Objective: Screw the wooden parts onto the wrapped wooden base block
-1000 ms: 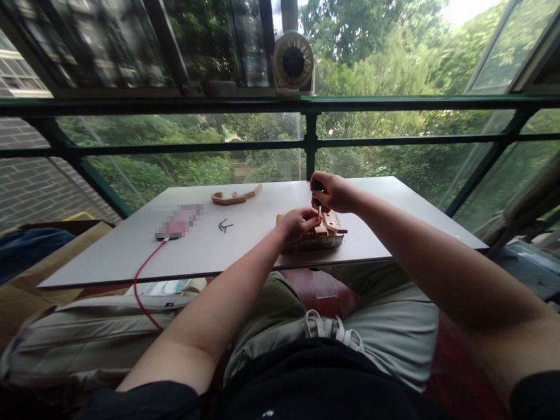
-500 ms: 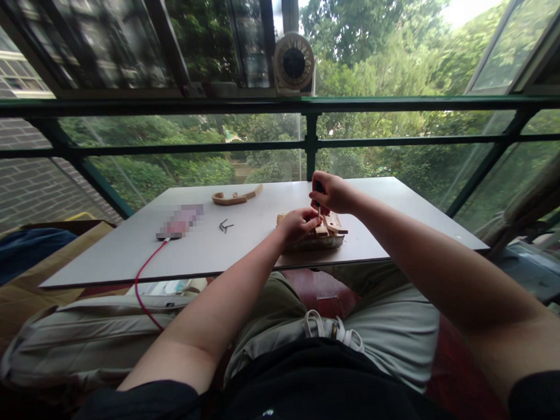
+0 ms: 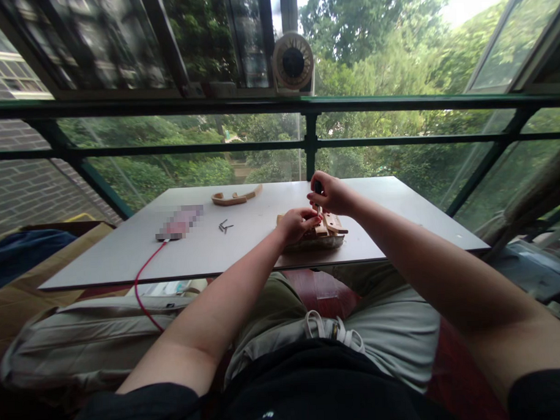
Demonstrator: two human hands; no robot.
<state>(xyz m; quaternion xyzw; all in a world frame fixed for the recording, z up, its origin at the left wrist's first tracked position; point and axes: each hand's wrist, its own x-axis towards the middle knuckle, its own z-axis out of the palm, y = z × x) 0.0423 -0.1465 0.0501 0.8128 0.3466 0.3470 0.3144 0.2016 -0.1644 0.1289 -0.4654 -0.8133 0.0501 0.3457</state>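
Note:
My right hand [image 3: 329, 193] is closed round the dark handle of a screwdriver [image 3: 318, 186], which stands upright with its shaft pointing down. Just below, my left hand [image 3: 299, 225] is pinched at the shaft's lower end; what its fingertips hold is hidden. Both hands are over a small assembly of light wooden pieces [image 3: 334, 224] with dark holes. The pieces sit on a low, rough-sided block or tray [image 3: 329, 241], largely covered by my left hand. Left of it lie several small metal screws or bolts [image 3: 224, 226].
The white table [image 3: 245, 254] carries a curved wooden part [image 3: 234, 200] at the back and a blurred-out phone-like object [image 3: 179, 224] with a red cable [image 3: 144, 270] running off the front edge. A round fan [image 3: 293, 61] stands at the railing [image 3: 190, 149]. A pale bag [image 3: 91, 327] lies at left.
My right hand and the screwdriver handle have turned or shifted very slightly to the left. My left hand and the wooden pieces stay where they were.

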